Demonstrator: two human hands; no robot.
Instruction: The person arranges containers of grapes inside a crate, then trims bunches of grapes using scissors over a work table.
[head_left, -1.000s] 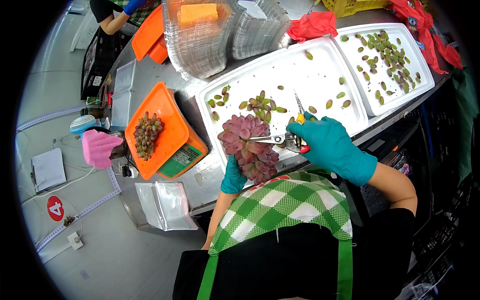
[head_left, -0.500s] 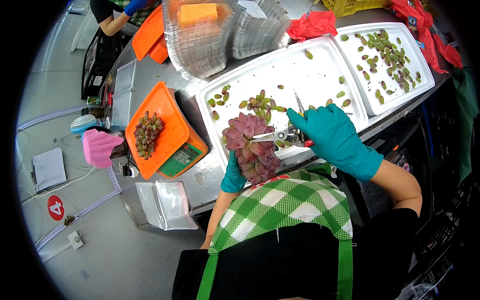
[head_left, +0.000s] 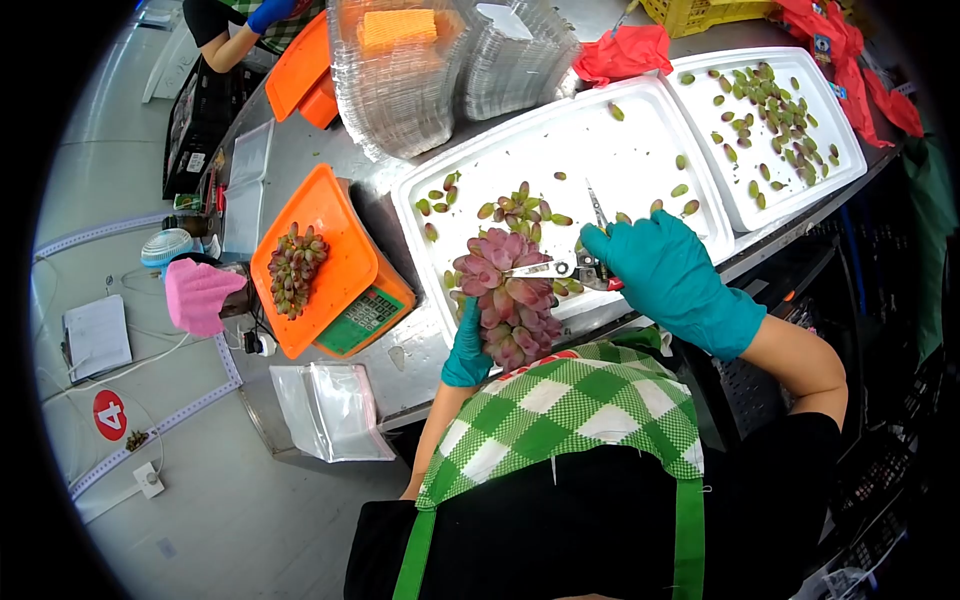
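A bunch of reddish-purple grapes (head_left: pixel 512 290) is in my left hand (head_left: pixel 466 350), held over the near edge of a white tray (head_left: pixel 570 140). The fingers are partly hidden behind the fruit. My right hand (head_left: pixel 665 275), in a teal glove like the left, is closed around a pair of scissors (head_left: pixel 562 268). Their blades are spread; one points left into the grapes and the other points up over the tray. Behind the bunch, a small cluster of green-red grapes (head_left: pixel 522 208) lies in the tray, with loose grapes scattered about.
A second white tray (head_left: pixel 715 165) with many loose grapes stands at right. An orange scale pan (head_left: pixel 340 240) on the left bears another bunch (head_left: pixel 297 268). Stacked clear plastic boxes (head_left: pixel 395 90) rise behind, near red cloths (head_left: pixel 630 50). A co-worker's blue-gloved hand (head_left: pixel 268 12) shows at top left.
The bunch has turned or shifted slightly in my left hand. The scissors and my right hand have moved only a little; the blades stay spread.
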